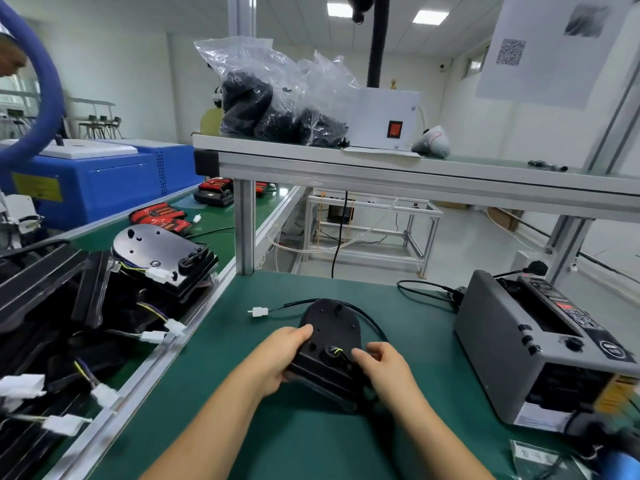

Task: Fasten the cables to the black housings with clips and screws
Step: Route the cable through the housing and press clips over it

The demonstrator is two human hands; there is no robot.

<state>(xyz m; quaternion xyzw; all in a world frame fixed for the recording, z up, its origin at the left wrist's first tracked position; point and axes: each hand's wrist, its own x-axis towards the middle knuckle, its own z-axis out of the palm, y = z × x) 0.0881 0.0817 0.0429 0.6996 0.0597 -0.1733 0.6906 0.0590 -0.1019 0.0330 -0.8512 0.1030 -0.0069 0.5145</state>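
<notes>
A black housing [332,330] lies on the green mat in front of me, back side up. Its black cable [370,320] loops round the far edge and ends in a white connector [259,311] to the left. Coloured wires show at a round opening [335,351] near its near end. My left hand [280,358] grips the housing's left edge, thumb on top. Beside that opening, my right hand [384,368] holds the housing's right near corner with curled fingers.
A grey tape dispenser machine [540,348] stands at the right. At left, a bin [69,323] holds several black housings with white connectors; one housing [162,258] sits on top. Behind it runs a green conveyor [242,209]. A shelf [381,164] overhead carries bagged black parts.
</notes>
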